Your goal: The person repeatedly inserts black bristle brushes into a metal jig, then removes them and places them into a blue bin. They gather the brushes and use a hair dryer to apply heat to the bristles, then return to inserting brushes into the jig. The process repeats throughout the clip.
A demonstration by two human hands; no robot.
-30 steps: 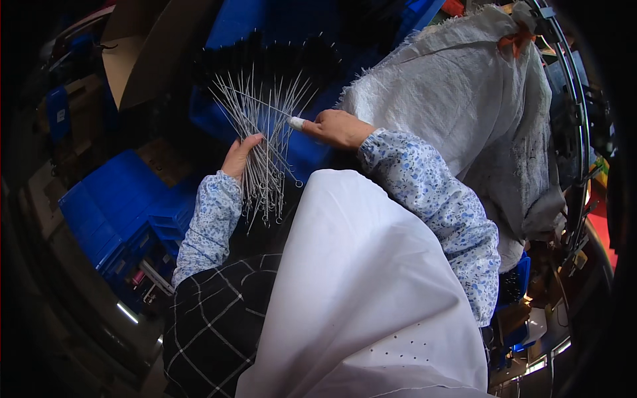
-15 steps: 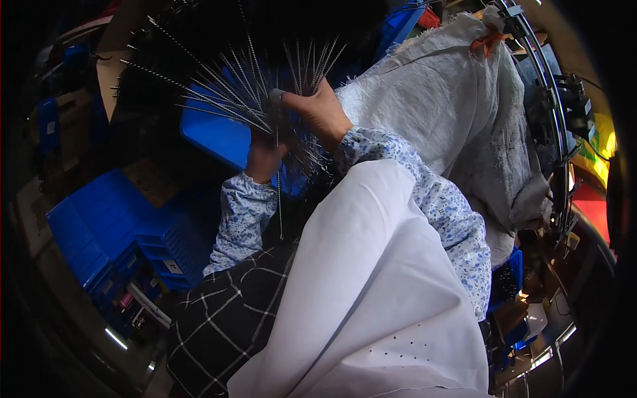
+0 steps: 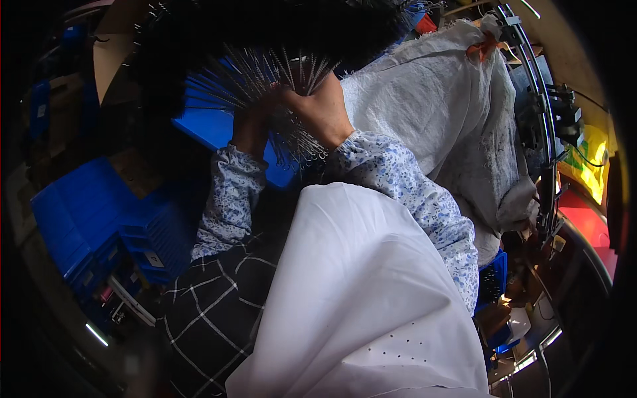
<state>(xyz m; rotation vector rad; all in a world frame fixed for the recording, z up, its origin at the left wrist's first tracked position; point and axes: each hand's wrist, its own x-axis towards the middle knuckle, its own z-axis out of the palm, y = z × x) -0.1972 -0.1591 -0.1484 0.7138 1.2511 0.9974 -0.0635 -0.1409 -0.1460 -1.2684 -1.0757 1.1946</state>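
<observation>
A bundle of twisted-wire brushes is gathered between my two hands, with black bristles fanning out at the far end and looped wire ends hanging below. My right hand is closed round the bundle from the right, thumb across the wires. On the left side my left hand is closed against the same wires; its fingers are partly hidden in shadow. Under the bundle shows a blue plastic bin. Patterned sleeves cover both my forearms.
A white cloth lies over my lap. To the right stands a large white woven sack beside a dark curved rail. Blue plastic crates stack at the left, and a cardboard flap rises at the far left.
My hands have come closer together round the bundle. The wires that were splayed widely now lie closer together, and the single wire hanging toward my lap no longer shows.
</observation>
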